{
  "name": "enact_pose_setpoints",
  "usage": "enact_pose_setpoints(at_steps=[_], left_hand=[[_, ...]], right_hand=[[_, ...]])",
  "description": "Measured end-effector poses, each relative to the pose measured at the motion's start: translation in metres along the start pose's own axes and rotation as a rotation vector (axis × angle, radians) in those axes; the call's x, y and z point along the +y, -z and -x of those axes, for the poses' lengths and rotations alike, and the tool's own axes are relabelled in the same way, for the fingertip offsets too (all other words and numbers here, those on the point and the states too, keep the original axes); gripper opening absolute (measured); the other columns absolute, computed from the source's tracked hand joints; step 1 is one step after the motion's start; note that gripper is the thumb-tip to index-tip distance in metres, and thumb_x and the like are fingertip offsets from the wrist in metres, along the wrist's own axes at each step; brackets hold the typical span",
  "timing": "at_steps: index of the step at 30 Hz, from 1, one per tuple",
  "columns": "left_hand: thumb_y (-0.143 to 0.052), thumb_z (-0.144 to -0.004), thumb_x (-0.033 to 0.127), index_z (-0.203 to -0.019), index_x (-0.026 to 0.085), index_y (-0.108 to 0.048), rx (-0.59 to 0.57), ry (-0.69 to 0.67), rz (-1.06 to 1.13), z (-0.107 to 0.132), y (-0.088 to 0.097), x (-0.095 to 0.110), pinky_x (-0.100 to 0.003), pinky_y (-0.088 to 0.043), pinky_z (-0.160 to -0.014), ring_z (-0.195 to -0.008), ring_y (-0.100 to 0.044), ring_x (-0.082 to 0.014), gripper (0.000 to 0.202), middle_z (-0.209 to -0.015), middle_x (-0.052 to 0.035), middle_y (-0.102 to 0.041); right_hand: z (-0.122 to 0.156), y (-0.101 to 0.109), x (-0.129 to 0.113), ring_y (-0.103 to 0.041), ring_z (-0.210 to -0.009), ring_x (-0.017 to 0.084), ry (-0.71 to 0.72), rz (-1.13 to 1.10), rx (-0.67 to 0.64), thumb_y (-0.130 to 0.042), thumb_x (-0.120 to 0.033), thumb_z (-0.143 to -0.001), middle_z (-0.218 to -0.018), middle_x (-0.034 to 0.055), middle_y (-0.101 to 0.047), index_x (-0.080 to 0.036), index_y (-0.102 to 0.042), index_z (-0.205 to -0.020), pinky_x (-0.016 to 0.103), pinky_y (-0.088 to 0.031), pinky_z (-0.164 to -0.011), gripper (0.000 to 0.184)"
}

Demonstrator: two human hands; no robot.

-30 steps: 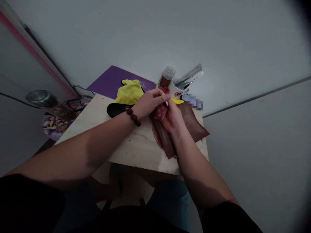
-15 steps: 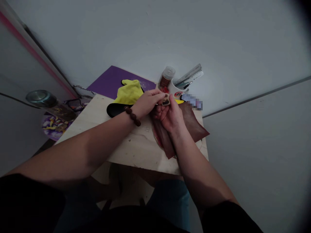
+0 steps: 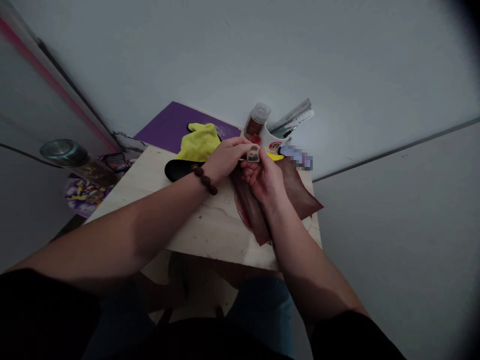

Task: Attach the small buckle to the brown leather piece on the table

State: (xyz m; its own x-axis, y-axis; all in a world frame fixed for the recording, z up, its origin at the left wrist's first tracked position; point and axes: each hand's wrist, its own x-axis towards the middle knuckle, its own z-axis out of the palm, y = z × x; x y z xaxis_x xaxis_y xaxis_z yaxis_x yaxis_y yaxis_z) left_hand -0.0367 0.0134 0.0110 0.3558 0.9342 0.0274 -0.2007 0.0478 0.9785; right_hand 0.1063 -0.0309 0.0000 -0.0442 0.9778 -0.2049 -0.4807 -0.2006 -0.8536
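Observation:
Both hands meet above the far part of a small wooden table (image 3: pixel 195 220). My left hand (image 3: pixel 225 159), with a bead bracelet at the wrist, is closed in a pinch on a small pale piece (image 3: pixel 254 153) with dark marks. My right hand (image 3: pixel 264 180) is curled beneath it, its fingertips touching the same piece. A sheet of reddish-brown leather (image 3: pixel 296 192) lies on the table under my right hand.
A yellow cloth (image 3: pixel 198 141) and a black object (image 3: pixel 178 169) lie behind my left hand, on a purple mat (image 3: pixel 168 125). A white mug (image 3: pixel 273 141) holding a ruler and a small bottle (image 3: pixel 257 119) stand at the far edge. A metal door knob (image 3: pixel 62 151) is at left.
The small pale piece has turned in the fingers and now shows its flat face between both hands. The arms have hardly moved.

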Motion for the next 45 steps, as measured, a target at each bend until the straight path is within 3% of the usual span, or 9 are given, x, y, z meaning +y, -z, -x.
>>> enact_pose_setpoints(at_steps=[7, 12, 18, 30, 45], left_hand=[[-0.070, -0.100, 0.028, -0.087, 0.019, -0.078, 0.125, -0.072, -0.108, 0.004, -0.001, 0.007, -0.024, -0.050, -0.069, -0.079, -0.062, -0.0150, 0.017, -0.090, -0.0046, -0.072], [-0.071, -0.099, 0.029, -0.094, 0.018, -0.081, 0.125, -0.081, -0.131, 0.009, -0.005, 0.012, -0.022, -0.052, -0.071, -0.084, -0.065, -0.0150, 0.015, -0.093, -0.0038, -0.077], [-0.075, -0.098, 0.028, -0.091, 0.019, -0.077, 0.124, -0.029, -0.072, 0.009, -0.008, 0.011, -0.025, -0.049, -0.064, -0.071, -0.061, -0.0123, 0.012, -0.087, -0.0015, -0.073], [-0.072, -0.102, 0.024, -0.094, 0.016, -0.080, 0.126, -0.062, -0.061, 0.006, -0.005, 0.008, -0.025, -0.057, -0.075, -0.083, -0.067, -0.0139, 0.014, -0.094, -0.0049, -0.076], [-0.076, -0.097, 0.028, -0.089, 0.018, -0.080, 0.120, -0.078, -0.074, 0.006, -0.004, 0.007, -0.024, -0.056, -0.072, -0.080, -0.065, -0.0141, 0.013, -0.091, -0.0039, -0.075]], right_hand=[[-0.005, 0.000, 0.007, -0.069, -0.056, 0.013, 0.043, 0.043, 0.025, -0.084, -0.062, -0.101, -0.079, 0.0017, -0.083, -0.022, -0.076, -0.110, 0.024, -0.057, -0.054, 0.042], [-0.002, 0.000, 0.009, -0.071, -0.062, 0.014, 0.103, 0.078, 0.032, -0.091, -0.057, -0.093, -0.084, 0.0017, -0.084, -0.024, -0.076, -0.109, 0.025, -0.057, -0.055, 0.039], [-0.001, 0.000, 0.012, -0.071, -0.065, 0.014, 0.189, 0.109, 0.038, -0.090, -0.047, -0.091, -0.085, 0.0002, -0.082, -0.025, -0.077, -0.102, 0.025, -0.060, -0.058, 0.027], [0.002, -0.004, 0.012, -0.071, -0.063, 0.013, 0.206, 0.163, 0.027, -0.084, -0.035, -0.082, -0.091, -0.0008, -0.083, -0.026, -0.079, -0.100, 0.022, -0.051, -0.053, 0.021], [0.002, -0.006, 0.011, -0.064, -0.059, 0.011, 0.220, 0.141, 0.034, -0.084, -0.031, -0.082, -0.084, -0.0015, -0.079, -0.024, -0.076, -0.094, 0.024, -0.053, -0.056, 0.016]])
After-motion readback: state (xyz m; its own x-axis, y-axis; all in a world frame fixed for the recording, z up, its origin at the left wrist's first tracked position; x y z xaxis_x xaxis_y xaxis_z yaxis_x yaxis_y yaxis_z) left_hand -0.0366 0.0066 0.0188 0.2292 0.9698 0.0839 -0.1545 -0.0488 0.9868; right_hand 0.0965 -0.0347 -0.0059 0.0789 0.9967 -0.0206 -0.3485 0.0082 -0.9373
